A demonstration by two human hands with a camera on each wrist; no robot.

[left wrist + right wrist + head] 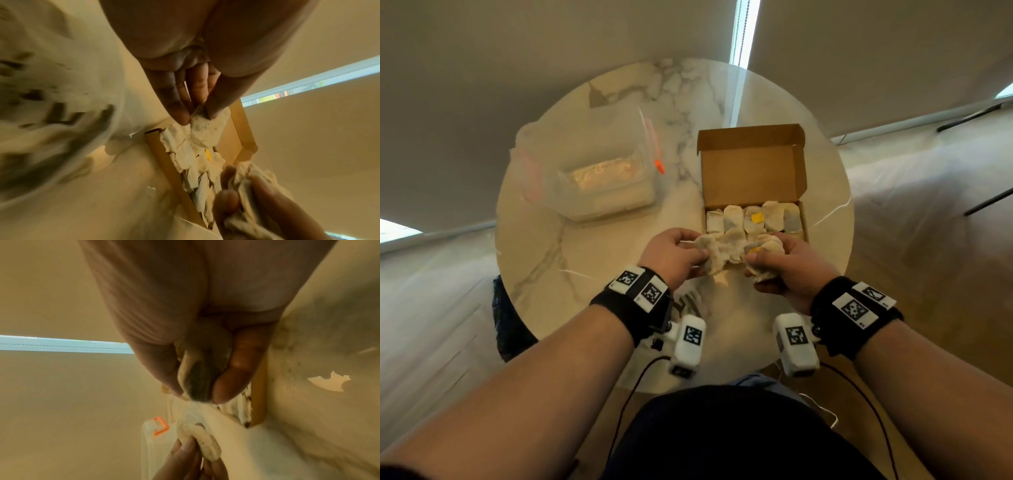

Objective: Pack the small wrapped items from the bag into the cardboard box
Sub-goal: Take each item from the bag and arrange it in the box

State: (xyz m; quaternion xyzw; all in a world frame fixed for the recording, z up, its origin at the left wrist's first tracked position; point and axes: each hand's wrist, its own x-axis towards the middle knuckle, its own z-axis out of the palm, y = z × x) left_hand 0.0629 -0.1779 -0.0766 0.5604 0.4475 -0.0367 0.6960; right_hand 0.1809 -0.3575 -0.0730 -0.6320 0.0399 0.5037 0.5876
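Wrapped items (726, 251) in both hands

On the round marble table (592, 260), the clear plastic zip bag (599, 171) lay to the left and the open brown cardboard box (751, 171) to the right, its lid standing at the far side. A row of small pale wrapped items (753, 217) sat in the box's near part.

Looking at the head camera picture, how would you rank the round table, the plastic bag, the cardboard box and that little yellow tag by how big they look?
1. Round table.
2-3. Plastic bag and cardboard box, too alike to rank.
4. Yellow tag, by far the smallest.
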